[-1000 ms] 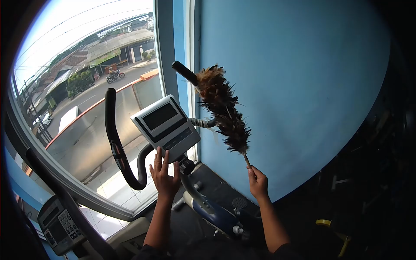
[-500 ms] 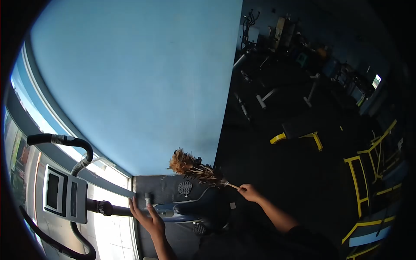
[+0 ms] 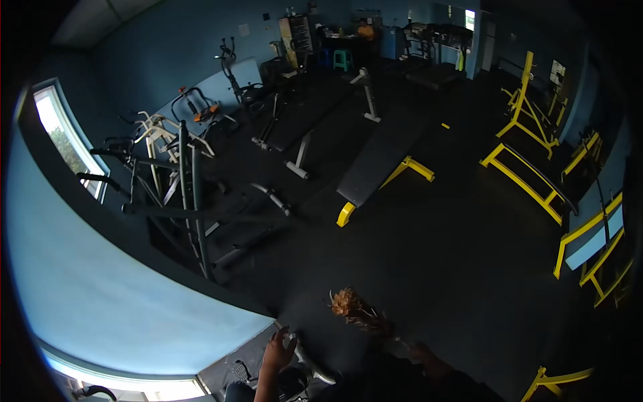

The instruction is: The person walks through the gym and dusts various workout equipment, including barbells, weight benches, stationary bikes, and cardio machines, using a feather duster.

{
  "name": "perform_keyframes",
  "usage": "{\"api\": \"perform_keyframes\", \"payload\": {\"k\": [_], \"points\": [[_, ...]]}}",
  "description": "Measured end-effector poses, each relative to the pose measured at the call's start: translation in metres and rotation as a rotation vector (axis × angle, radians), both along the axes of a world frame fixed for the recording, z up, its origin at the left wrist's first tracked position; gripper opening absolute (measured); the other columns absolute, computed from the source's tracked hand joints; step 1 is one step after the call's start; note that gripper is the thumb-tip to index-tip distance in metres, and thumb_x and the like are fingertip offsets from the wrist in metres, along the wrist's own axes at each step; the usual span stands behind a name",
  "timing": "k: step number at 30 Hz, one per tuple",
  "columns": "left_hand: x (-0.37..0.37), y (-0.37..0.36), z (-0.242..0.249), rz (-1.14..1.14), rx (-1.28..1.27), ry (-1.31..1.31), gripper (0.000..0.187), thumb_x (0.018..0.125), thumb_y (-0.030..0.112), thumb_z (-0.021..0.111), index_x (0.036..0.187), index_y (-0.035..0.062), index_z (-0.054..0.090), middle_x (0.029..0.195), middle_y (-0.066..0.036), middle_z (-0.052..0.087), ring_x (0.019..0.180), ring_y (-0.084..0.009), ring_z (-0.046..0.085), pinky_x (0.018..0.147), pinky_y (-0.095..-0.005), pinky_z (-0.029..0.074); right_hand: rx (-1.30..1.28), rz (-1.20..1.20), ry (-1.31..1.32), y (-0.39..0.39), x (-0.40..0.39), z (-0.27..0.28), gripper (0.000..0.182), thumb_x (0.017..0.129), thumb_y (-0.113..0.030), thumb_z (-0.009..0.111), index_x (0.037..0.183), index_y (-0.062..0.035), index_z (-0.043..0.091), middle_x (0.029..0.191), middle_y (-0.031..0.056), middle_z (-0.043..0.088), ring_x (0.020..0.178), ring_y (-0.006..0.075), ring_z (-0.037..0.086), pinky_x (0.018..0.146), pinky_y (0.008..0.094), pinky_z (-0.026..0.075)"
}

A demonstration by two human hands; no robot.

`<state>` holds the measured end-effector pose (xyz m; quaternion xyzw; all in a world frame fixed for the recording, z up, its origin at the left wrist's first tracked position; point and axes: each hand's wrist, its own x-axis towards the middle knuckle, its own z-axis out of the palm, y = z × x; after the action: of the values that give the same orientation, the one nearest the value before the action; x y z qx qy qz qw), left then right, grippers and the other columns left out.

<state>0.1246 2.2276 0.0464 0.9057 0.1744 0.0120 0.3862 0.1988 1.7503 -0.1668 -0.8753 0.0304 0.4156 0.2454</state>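
Note:
In the lower middle of the head view, my right hand [image 3: 427, 356] is closed around the thin handle of a feather duster [image 3: 362, 317]. The duster's brown feathers point up and to the left over the dark floor. My left hand [image 3: 277, 350], empty with its fingers apart, is raised near the corner of the blue half wall. Below it lies part of an exercise bike, with a pedal [image 3: 240, 370] showing to the left of my forearm. Shadow dims my right hand and sleeve.
A black bench with yellow feet [image 3: 382, 161] stands mid-floor. Yellow frames [image 3: 526, 184] line the right side. Dark weight machines [image 3: 191, 208] stand beyond the blue half wall [image 3: 134, 301]. At the back sit a green stool [image 3: 342, 59] and a person in orange [image 3: 366, 31].
My view has swung right and up, away from the bike's console toward the gym floor. The duster stays in my right hand; my left hand remains empty.

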Motion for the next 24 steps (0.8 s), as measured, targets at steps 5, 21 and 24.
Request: {"api": "perform_keyframes", "payload": {"k": [5, 21, 24], "points": [[0.09, -0.041, -0.11, -0.236, -0.027, 0.575, 0.058, 0.086, 0.036, 0.063, 0.133, 0.0054, 0.049, 0.126, -0.02, 0.058, 0.115, -0.0346, 0.057, 0.098, -0.0419, 0.045, -0.432, -0.129, 0.086, -0.109, 0.038, 0.016, 0.036, 0.085, -0.028, 0.058, 0.107, -0.0024, 0.069, 0.107, 0.0207, 0.067, 0.098, 0.0391, 0.064, 0.085, 0.0445, 0.051], [0.367, -0.058, -0.249, -0.058, -0.18, 0.713, 0.042, 0.088, 0.03, 0.062, 0.123, 0.0066, 0.059, 0.122, -0.014, 0.063, 0.107, -0.0272, 0.063, 0.091, -0.0383, 0.05, -0.424, -1.165, 0.288, -0.124, 0.034, -0.141, 0.041, 0.074, -0.032, 0.062, 0.1, -0.0003, 0.066, 0.105, 0.0213, 0.067, 0.103, 0.0332, 0.065, 0.087, 0.0434, 0.051], [0.439, -0.098, -0.174, -0.128, 0.181, 0.992, 0.034, 0.088, 0.023, 0.059, 0.121, 0.0122, 0.061, 0.119, -0.01, 0.064, 0.104, -0.0245, 0.064, 0.084, -0.0395, 0.052, -0.43, -0.984, 0.226, -0.103, 0.074, -0.13, 0.045, 0.074, -0.035, 0.061, 0.105, -0.0024, 0.066, 0.103, 0.0215, 0.068, 0.101, 0.0332, 0.066, 0.087, 0.0434, 0.05]]}}
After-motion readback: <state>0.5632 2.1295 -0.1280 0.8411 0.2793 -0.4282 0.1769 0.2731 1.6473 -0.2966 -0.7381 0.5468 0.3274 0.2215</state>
